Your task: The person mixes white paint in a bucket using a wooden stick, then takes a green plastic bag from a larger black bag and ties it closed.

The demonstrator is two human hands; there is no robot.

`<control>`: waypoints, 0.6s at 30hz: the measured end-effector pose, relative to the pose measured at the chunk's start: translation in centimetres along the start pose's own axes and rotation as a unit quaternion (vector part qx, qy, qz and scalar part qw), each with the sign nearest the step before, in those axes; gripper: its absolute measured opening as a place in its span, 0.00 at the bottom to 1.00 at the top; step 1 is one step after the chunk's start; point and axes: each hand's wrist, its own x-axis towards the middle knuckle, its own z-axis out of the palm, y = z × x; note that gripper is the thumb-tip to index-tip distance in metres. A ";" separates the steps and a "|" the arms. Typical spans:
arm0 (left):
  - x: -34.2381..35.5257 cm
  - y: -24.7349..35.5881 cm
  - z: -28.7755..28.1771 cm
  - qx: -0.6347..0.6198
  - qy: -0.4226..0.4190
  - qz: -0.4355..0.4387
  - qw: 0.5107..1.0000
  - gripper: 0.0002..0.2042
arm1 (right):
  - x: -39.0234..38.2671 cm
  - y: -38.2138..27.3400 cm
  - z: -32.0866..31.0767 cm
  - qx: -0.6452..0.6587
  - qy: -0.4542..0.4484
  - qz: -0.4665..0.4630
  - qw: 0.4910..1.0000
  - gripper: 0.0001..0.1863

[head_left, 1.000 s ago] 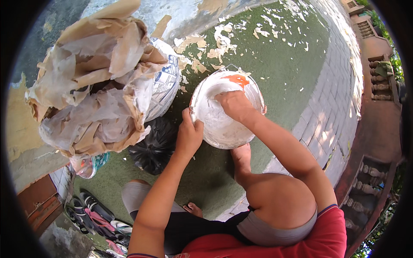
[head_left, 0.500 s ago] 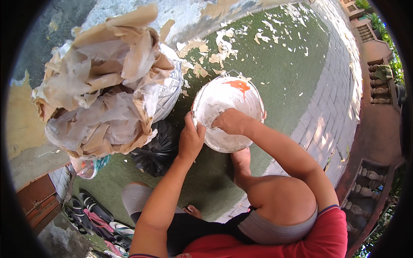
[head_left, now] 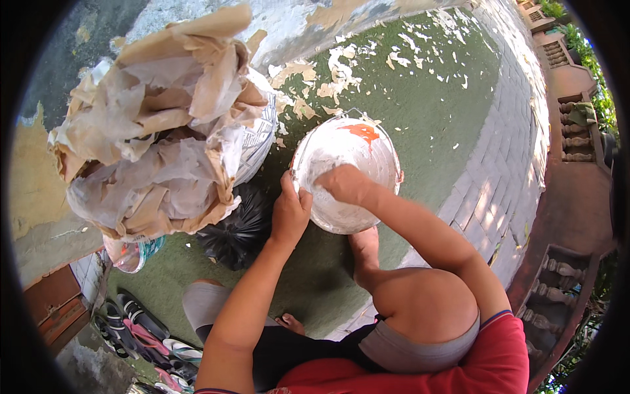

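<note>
A bucket (head_left: pixel 367 164), white inside with an orange-red smear near its far rim, stands tilted in front of me. Its wire handle (head_left: pixel 355 109) rests along the far side. My left hand (head_left: pixel 291 209) grips the left edge of the bucket, thumb at the rim. Inside the bucket is my right hand (head_left: pixel 343 184), fingers curled down toward the whitish inner wall. Whatever those fingers hold, if anything, is hidden beneath the hand.
At left stands a big sack (head_left: pixel 261 141) stuffed with crumpled brown and white paper (head_left: pixel 154 125). Beside it sit a black plastic bag (head_left: pixel 237 230) and a small container (head_left: pixel 128 255). Peeled paint flakes (head_left: pixel 341 72) litter the green mat (head_left: pixel 420 131). Slippers (head_left: pixel 147 331) lie lower left.
My right hand has shifted slightly left and up inside the bucket, its forearm following. My left hand keeps its hold on the rim.
</note>
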 end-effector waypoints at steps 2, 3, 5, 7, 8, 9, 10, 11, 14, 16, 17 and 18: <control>0.2 0.4 0.2 0.002 0.009 0.007 1.000 0.24 | -1.4 -0.6 0.3 0.013 -0.022 -0.024 0.999 0.13; 0.2 0.3 0.2 0.004 0.014 0.010 1.000 0.24 | -1.7 -0.9 0.0 0.020 -0.033 -0.036 0.999 0.12; 0.1 0.3 -0.1 0.004 0.007 0.001 1.000 0.24 | -2.7 -0.9 -1.0 0.028 -0.012 0.006 1.000 0.12; 0.2 0.7 -0.4 -0.009 -0.015 -0.024 1.000 0.24 | -3.5 -1.2 -1.7 0.037 0.051 0.050 0.997 0.12; 0.4 1.0 -0.5 -0.023 -0.031 -0.043 0.998 0.23 | -3.8 -0.9 -2.4 0.042 0.083 0.079 0.993 0.11; 0.1 1.1 -0.4 -0.035 -0.051 -0.067 0.996 0.23 | -4.0 -0.7 -3.3 0.051 0.112 0.110 0.986 0.11; 0.1 1.1 -0.4 -0.031 -0.052 -0.069 0.996 0.23 | -4.0 -0.4 -4.2 0.055 0.143 0.139 0.978 0.10; 0.0 1.1 -0.4 -0.026 -0.052 -0.071 0.996 0.23 | -3.9 -0.1 -4.7 0.049 0.147 0.159 0.975 0.09; 0.0 0.8 -0.5 0.014 -0.022 -0.036 0.999 0.24 | -3.2 0.3 -5.6 0.036 0.135 0.226 0.964 0.09; 0.0 0.7 -0.3 0.029 -0.006 -0.017 0.999 0.24 | -3.7 0.4 -5.4 0.064 0.156 0.260 0.951 0.09; 0.0 0.6 -0.2 0.027 -0.004 -0.015 1.000 0.24 | -3.9 0.3 -5.3 0.078 0.167 0.277 0.943 0.10; 0.1 0.8 -0.3 0.025 -0.004 -0.013 1.000 0.24 | -4.0 0.0 -5.3 0.088 0.169 0.301 0.935 0.10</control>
